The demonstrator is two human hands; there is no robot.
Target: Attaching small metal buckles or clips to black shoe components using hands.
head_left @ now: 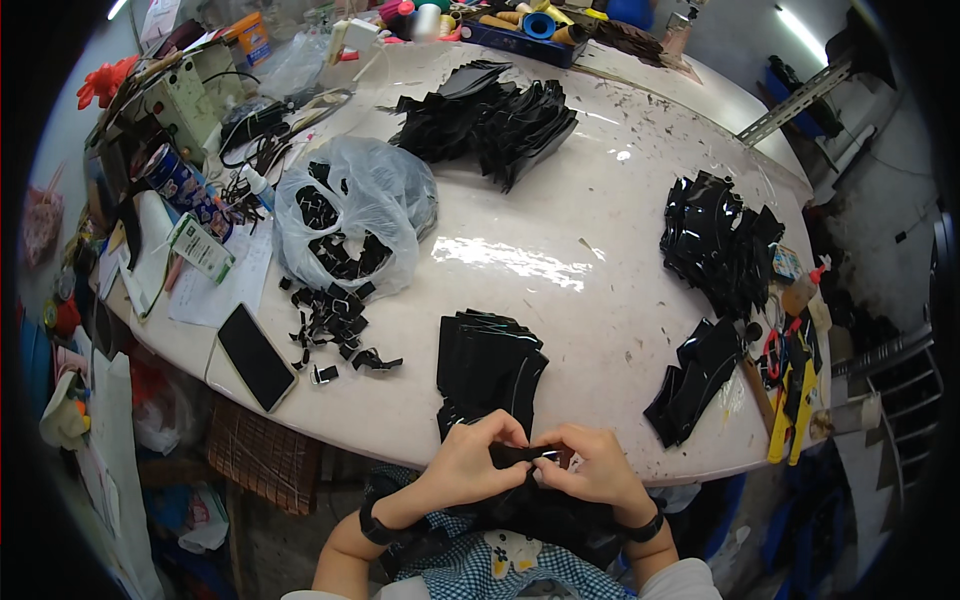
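My left hand (478, 458) and my right hand (588, 466) meet at the table's near edge. Fingers and thumbs of both pinch a small black glossy piece (514, 456), which looks like patent leather with a shiny bit at its right end. Its exact shape is partly covered by my fingers. Just beyond my hands lies a stack of black glossy cut pieces (490, 358). To the left, small black straps with metal buckles (335, 322) are heaped beside a translucent plastic bag (405, 215) holding more of them.
A phone (257, 357) lies at the left edge. Further black pieces are piled at the back (490, 115) and on the right (715, 240), with a smaller stack (693, 385) nearer. Yellow-handled cutters (793, 400) lie at the right edge. Thread spools (538, 25) fill a far tray.
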